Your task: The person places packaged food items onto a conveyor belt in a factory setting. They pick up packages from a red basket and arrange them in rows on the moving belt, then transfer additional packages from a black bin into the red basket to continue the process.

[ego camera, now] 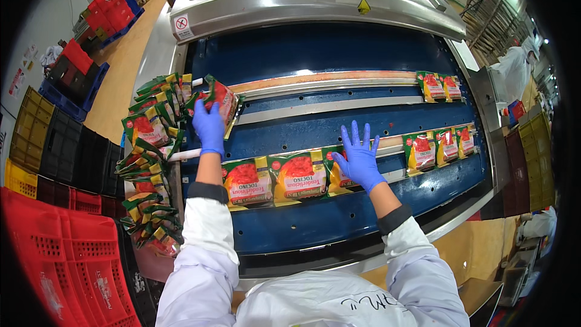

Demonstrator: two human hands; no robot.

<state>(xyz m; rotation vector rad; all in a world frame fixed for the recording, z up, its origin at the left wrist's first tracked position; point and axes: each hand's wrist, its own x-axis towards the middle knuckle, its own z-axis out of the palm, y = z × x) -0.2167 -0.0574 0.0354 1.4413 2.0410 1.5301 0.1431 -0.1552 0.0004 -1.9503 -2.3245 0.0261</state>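
My left hand (209,128), in a blue glove, grips a green, red and yellow tocino pouch (223,100) at the left end of the far sealing bar; this pouch is tilted. Beside it, a heap of similar pouches (146,129) lies along the machine's left edge. My right hand (361,163), also gloved, is spread with fingers apart over a pouch (335,177) on the near sealing bar and partly hides it. Two more pouches, a left one (248,182) and a middle one (298,175), lie flat in that same row.
Three pouches (447,146) lie at the near bar's right end, two (438,87) at the far bar's right end. The vacuum sealer's steel lid (281,7) stands raised behind the blue bed (295,231). Red crates (68,254) stand left. A co-worker (515,70) is at right.
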